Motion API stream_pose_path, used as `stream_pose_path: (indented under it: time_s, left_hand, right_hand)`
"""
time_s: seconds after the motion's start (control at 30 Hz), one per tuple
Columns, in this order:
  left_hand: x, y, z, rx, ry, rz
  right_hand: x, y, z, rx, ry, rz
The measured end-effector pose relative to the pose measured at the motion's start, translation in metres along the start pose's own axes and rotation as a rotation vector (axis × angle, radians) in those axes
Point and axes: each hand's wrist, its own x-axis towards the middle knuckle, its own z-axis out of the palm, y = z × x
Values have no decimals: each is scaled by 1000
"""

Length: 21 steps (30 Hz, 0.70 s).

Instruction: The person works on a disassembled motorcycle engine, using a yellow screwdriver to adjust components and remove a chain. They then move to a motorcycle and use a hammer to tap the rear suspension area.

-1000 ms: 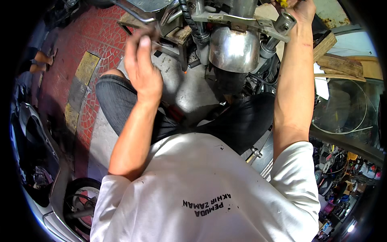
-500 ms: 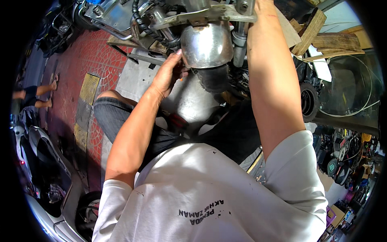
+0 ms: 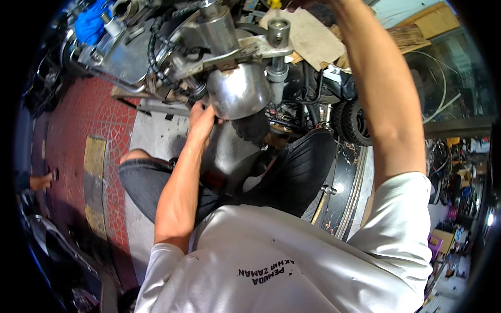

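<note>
A bare metal fender (image 3: 238, 91) arches over a dark tyre (image 3: 250, 129) on a motorcycle front end. Above it runs a silver fork clamp (image 3: 248, 49), with a thick metal cylinder (image 3: 216, 32) rising from it and a fork tube (image 3: 278, 34) at its right. Against the fender's lower left edge, my left hand (image 3: 202, 121) is closed; some fingers are hidden behind the metal. My right hand (image 3: 307, 3) reaches past the fork to the top edge of the picture. It is dark and cut off there, near a small yellow thing (image 3: 274, 4), so its fingers do not show clearly.
A flat tan board (image 3: 308, 36) and wood pieces lie beyond the fork. Small tyres (image 3: 356, 122) stand at the right. To the left are a metal stand (image 3: 125, 96), red patterned paving (image 3: 78, 115) and another person's hand (image 3: 40, 182). Parked motorcycles stand at lower left.
My right arm has left the right fork tube and stretched farther up and away. My left hand stays by the fender's left edge. The view has shifted, so the front end appears lower and farther left.
</note>
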Motion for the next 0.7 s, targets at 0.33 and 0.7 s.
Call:
stream_pose_path:
  time_s: [0.33, 0.7]
  left_hand:
    - [10, -11, 7, -243, 65, 27]
    - [20, -27, -8, -294, -23, 125]
  right_hand:
    - [39, 68, 37, 671, 212, -264]
    - [17, 82, 44, 933, -22, -289]
